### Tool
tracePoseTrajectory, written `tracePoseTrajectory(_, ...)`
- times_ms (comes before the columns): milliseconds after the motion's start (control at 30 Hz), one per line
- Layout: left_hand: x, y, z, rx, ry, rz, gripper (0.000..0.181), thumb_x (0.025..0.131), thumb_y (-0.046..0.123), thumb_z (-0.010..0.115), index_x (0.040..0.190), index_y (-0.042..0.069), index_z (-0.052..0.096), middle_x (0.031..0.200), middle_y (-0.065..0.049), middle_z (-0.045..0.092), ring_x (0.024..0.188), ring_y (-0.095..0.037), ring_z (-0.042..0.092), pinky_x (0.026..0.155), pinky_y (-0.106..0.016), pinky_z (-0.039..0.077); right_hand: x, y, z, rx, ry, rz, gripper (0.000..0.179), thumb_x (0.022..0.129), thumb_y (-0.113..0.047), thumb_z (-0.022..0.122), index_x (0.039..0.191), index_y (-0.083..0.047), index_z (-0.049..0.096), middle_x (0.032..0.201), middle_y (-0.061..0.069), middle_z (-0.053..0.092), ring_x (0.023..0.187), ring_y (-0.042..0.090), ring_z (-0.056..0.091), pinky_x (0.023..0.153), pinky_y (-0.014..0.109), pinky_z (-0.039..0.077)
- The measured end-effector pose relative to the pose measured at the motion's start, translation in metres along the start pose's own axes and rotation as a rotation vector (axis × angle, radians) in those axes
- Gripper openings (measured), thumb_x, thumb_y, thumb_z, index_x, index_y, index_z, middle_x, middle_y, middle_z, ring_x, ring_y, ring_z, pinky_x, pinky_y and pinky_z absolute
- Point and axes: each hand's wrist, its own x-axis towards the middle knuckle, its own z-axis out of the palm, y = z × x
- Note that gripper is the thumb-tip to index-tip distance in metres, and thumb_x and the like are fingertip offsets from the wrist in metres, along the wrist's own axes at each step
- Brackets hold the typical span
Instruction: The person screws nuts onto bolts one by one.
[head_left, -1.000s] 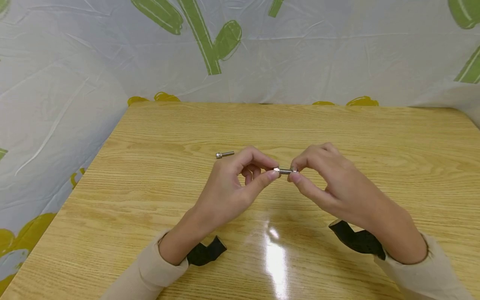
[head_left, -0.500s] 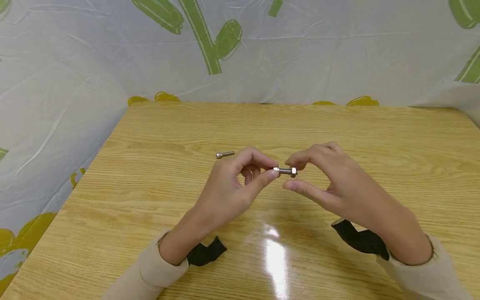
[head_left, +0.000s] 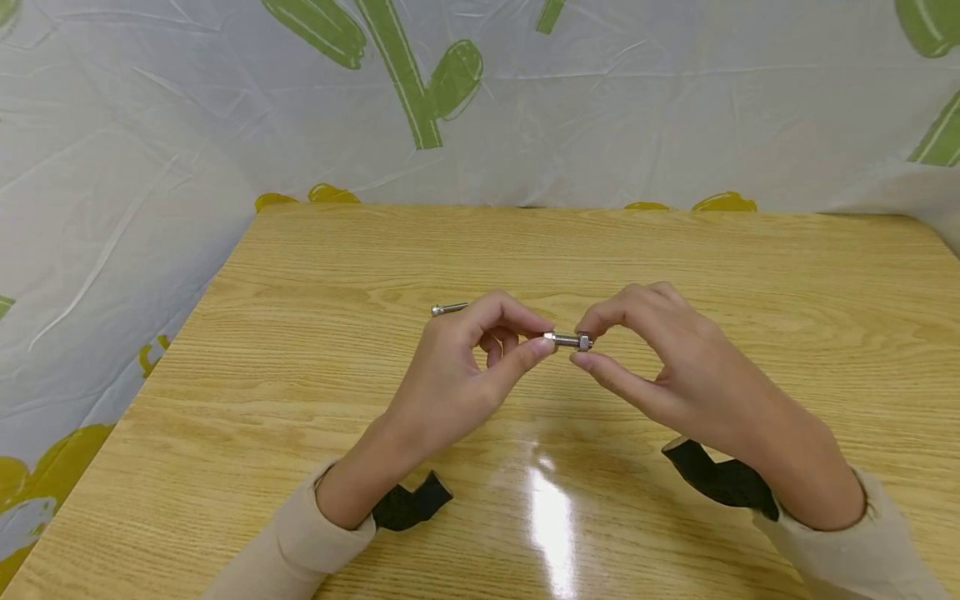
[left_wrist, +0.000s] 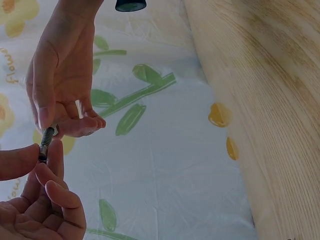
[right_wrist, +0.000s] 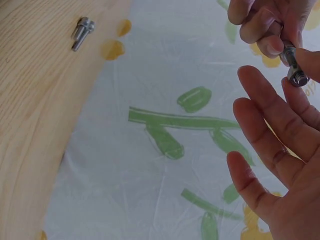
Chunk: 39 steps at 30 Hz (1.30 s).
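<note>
A silver bolt (head_left: pixel 566 340) lies level between the two hands, above the table. My left hand (head_left: pixel 468 371) pinches its head end between thumb and index finger, the other fingers curled beneath. A hex nut (head_left: pixel 584 342) sits on the threads near the bolt's far end, with a short tip of thread poking out past it. The thumb and index finger of my right hand (head_left: pixel 675 362) close on the nut from below and above. In the right wrist view the nut (right_wrist: pixel 295 75) lies between thumb and index finger, the other fingers spread.
A second small bolt (head_left: pixel 448 308) lies on the wooden table (head_left: pixel 337 267), just behind my left hand. Dark straps (head_left: pixel 412 504) show at both wrists. Behind and to the left hangs a white sheet (head_left: pixel 600 108) with green and yellow plant prints.
The right thumb and index finger come off the nut, spread apart, then close back toward it. The left hand keeps its pinch on the bolt, shifting only slightly.
</note>
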Motion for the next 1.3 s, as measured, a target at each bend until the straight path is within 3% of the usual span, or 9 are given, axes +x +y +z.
tracePoseTrajectory(133,0.000,0.000,0.000,-0.001,-0.004,0.012,0.009,0.087,0.010,0.065,0.095,0.005,0.064,0.081,-0.001,0.066,0.065,-0.007,0.048,0.060,-0.020,0.045,0.002,-0.004,-0.002,0.004,-0.009,-0.003,0.021,0.083,-0.015,0.069,0.100,-0.022,0.060,0.099,-0.014,0.057,0.095,0.009,0.046,0.082,0.025,0.036)
tracePoseTrajectory(400,0.001,0.001,0.001,0.012,-0.013,0.027,0.008,0.087,0.009,0.065,0.094,0.005,0.064,0.083,-0.001,0.068,0.066,-0.006,0.048,0.060,-0.019,0.045,0.005,-0.015,-0.005,0.005,-0.050,0.074,0.010,0.091,-0.014,0.059,0.092,-0.024,0.060,0.093,-0.015,0.057,0.095,0.009,0.043,0.079,0.029,0.036)
tracePoseTrajectory(700,0.000,0.002,0.003,0.020,-0.017,0.021,0.009,0.086,0.010,0.066,0.094,0.005,0.064,0.085,-0.001,0.068,0.067,-0.006,0.048,0.060,-0.019,0.045,0.012,-0.025,-0.008,0.023,-0.050,0.105,0.025,0.097,-0.009,0.047,0.079,-0.020,0.061,0.079,-0.014,0.055,0.092,0.013,0.045,0.080,0.031,0.035)
tracePoseTrajectory(867,0.000,0.001,0.002,0.015,-0.011,0.016,0.009,0.087,0.010,0.065,0.095,0.005,0.064,0.082,-0.001,0.066,0.065,-0.006,0.048,0.059,-0.019,0.045,0.007,-0.019,-0.008,0.022,-0.055,0.135,0.007,0.092,-0.017,0.059,0.095,-0.020,0.063,0.091,-0.011,0.060,0.096,0.014,0.045,0.079,0.033,0.036)
tracePoseTrajectory(1033,0.000,0.000,0.000,0.006,0.002,0.018,0.009,0.087,0.009,0.064,0.095,0.005,0.064,0.079,-0.001,0.065,0.064,-0.007,0.047,0.059,-0.020,0.044,0.001,-0.005,-0.002,-0.015,-0.056,0.092,0.034,0.079,-0.024,0.075,0.109,-0.024,0.058,0.104,-0.014,0.056,0.100,0.008,0.047,0.082,0.028,0.038)
tracePoseTrajectory(1300,0.000,0.000,0.000,-0.003,0.006,0.018,0.010,0.087,0.009,0.065,0.095,0.005,0.064,0.079,-0.001,0.065,0.065,-0.007,0.048,0.060,-0.020,0.046,-0.002,0.002,0.002,-0.009,0.001,0.015,0.030,0.080,-0.018,0.073,0.106,-0.023,0.059,0.102,-0.016,0.056,0.096,0.006,0.049,0.082,0.020,0.037)
